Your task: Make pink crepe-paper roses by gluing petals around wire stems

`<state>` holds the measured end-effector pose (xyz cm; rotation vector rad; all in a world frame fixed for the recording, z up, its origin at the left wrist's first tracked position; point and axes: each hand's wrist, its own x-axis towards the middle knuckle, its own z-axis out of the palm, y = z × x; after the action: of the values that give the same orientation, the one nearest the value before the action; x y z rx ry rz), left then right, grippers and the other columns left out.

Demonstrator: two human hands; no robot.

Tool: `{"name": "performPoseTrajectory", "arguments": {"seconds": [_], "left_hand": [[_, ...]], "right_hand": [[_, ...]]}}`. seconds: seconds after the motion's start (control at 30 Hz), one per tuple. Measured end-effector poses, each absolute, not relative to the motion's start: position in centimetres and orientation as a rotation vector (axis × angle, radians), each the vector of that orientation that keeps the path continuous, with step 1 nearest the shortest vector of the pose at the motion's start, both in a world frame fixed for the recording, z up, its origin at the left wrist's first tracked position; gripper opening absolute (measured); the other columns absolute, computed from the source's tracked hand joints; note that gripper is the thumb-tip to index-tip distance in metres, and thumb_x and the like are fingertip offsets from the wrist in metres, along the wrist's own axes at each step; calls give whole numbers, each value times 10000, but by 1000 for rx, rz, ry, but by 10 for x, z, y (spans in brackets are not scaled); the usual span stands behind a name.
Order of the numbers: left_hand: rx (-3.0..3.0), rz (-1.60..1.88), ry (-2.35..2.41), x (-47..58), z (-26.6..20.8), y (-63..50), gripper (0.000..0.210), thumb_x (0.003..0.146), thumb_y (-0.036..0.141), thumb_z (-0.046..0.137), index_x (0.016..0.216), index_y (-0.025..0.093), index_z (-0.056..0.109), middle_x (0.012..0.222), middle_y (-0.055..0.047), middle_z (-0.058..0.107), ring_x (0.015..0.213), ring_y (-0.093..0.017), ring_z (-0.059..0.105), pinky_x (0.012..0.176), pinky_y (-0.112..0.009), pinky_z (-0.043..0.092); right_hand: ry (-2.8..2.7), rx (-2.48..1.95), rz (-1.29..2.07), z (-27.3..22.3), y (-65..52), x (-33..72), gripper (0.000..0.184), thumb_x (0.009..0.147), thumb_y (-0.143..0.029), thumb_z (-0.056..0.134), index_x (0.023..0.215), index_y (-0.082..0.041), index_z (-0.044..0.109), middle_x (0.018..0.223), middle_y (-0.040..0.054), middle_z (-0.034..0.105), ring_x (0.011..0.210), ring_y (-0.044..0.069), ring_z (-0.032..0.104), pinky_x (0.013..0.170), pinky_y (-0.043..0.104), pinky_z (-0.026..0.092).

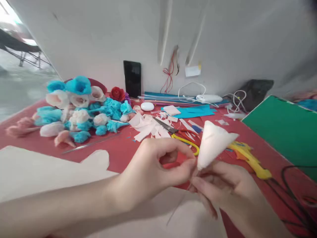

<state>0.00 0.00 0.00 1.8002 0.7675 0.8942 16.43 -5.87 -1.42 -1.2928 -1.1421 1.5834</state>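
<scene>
A white cone-shaped paper flower (213, 142) stands upright, its wide end up and its narrow base between the fingers of my right hand (223, 188). My left hand (163, 162) pinches thumb and forefinger together right beside that base; whatever lies between those fingertips is too small to make out. Below the hands a thin dark wire-like line (175, 210) slants down over a large pale sheet (56, 175). Behind my left hand lie scissors (185, 140) with yellow and red handles, among white paper scraps (148, 127).
Blue, white and pink paper flowers (80, 124) are heaped at the left. A yellow glue gun (250, 160) lies right of my hands, near a green board (284, 132). Blue paper strips (195, 111), a white power strip (209, 98) and a dark phone (132, 78) are along the wall.
</scene>
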Motion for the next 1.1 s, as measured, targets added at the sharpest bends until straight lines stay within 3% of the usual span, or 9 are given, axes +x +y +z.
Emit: {"name": "performPoseTrajectory", "arguments": {"seconds": [0.17, 0.3, 0.53, 0.77, 0.87, 0.97, 1.1], "left_hand": [[1750, 907, 730, 0, -3, 4, 75, 778, 141, 561, 711, 164, 585, 557, 56, 441, 515, -58, 345, 460, -157, 300], [1521, 1059, 547, 0, -5, 9, 96, 873, 163, 488, 782, 166, 518, 766, 27, 490, 693, -61, 442, 636, -145, 387], [1318, 796, 569, 2, -6, 11, 143, 950, 217, 365, 817, 179, 401, 617, 64, 414, 558, -50, 340, 529, -157, 299], [1423, 628, 691, 0, -13, 21, 312, 935, 322, 352, 659, 175, 339, 552, 76, 288, 479, -56, 232, 435, -185, 208], [1478, 598, 714, 0, -16, 29, 379, 900, 368, 428, 591, 170, 334, 513, 74, 290, 461, -57, 236, 419, -193, 200], [1486, 583, 709, -1, -14, 29, 226, 910, 312, 399, 725, 186, 426, 517, 84, 323, 437, -63, 263, 397, -180, 218], [1495, 509, 545, -1, -5, 15, 183, 910, 273, 409, 832, 185, 549, 547, 68, 362, 483, -63, 312, 424, -173, 245]], "right_hand": [[-1093, -1276, 1481, -12, -56, 164, 254, 801, -403, 667, 737, -169, 591, 465, -28, 498, 415, 52, 443, 414, 122, 365], [-1069, -1197, 1472, -13, -55, 167, 184, 825, -354, 658, 758, -190, 606, 474, -37, 488, 417, 34, 430, 430, 105, 353], [-1258, -927, 1440, -14, -48, 174, 103, 872, -290, 607, 795, -223, 625, 790, -28, 548, 491, 16, 498, 486, 138, 401], [-1382, -732, 1476, -14, -45, 178, 113, 929, -272, 525, 859, -250, 612, 869, -34, 544, 543, 7, 514, 534, 136, 404], [-1395, -734, 1454, -16, -43, 179, 105, 927, -284, 527, 871, -254, 610, 854, -33, 526, 531, 6, 496, 504, 133, 381], [-1442, -821, 1255, -19, -40, 180, 73, 896, -258, 574, 843, -251, 624, 811, -30, 501, 518, 8, 454, 455, 116, 353], [-1508, -944, 964, -22, -37, 181, 68, 867, -240, 606, 811, -250, 644, 790, -12, 529, 641, 53, 511, 543, 93, 442]]}}
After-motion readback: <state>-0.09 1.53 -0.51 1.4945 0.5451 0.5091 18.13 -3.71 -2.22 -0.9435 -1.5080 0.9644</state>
